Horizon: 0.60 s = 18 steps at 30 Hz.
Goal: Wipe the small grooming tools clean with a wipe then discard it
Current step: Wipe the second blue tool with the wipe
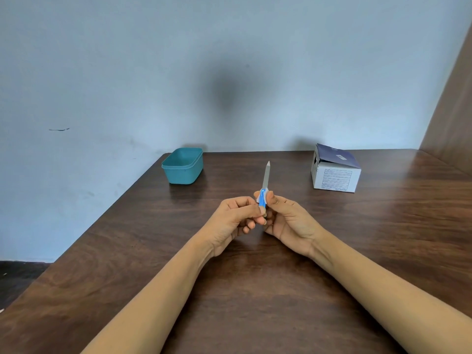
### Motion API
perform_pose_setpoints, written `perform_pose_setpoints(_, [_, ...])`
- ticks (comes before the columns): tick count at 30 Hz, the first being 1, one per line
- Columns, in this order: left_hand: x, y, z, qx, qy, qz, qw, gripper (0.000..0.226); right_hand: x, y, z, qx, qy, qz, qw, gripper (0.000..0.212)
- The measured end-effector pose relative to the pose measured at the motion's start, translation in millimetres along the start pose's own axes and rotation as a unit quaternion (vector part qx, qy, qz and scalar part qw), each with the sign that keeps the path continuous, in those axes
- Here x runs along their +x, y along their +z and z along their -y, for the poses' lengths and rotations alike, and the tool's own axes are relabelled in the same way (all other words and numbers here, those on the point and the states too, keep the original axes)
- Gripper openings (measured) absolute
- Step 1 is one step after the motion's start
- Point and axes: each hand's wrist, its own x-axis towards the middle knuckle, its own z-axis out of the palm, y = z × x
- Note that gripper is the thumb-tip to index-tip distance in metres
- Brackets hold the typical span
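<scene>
A nail file [265,176] with a grey metal blade and a blue handle stands upright above the middle of the table. My left hand [233,221] pinches the lower end of its handle. My right hand [288,223] holds a small white wipe [261,198] wrapped round the handle's top, thumb and fingers curled round it. Most of the wipe is hidden between the fingers.
A teal plastic tub [182,166], open on top, sits at the table's far left corner. A white and dark blue cardboard box [334,169] with a loose lid stands at the far right. The dark wooden table [242,290] ends at a drop on the left.
</scene>
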Motion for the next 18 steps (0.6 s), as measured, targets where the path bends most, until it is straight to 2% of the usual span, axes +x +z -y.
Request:
perform_pose_setpoints(10, [0.7,-1.1,-1.1,-0.009,-0.011,0.015,1.0,0.015,-1.7,0.2,0.7,0.044,0.005,0.016,0.999,0.061])
perform_pose_setpoints(15, [0.9,-5.8,0.3,-0.002,0.003,-0.002,1.0,0.007,-4.3,0.8,5.3,-0.043,-0.011,0.02,0.999,0.063])
perform_pose_setpoints(18, [1.8,-6.2,1.2,0.017,0.016,-0.011,1.0,0.017,-3.8,0.4,4.5,-0.066,-0.029,-0.008,0.997,0.062])
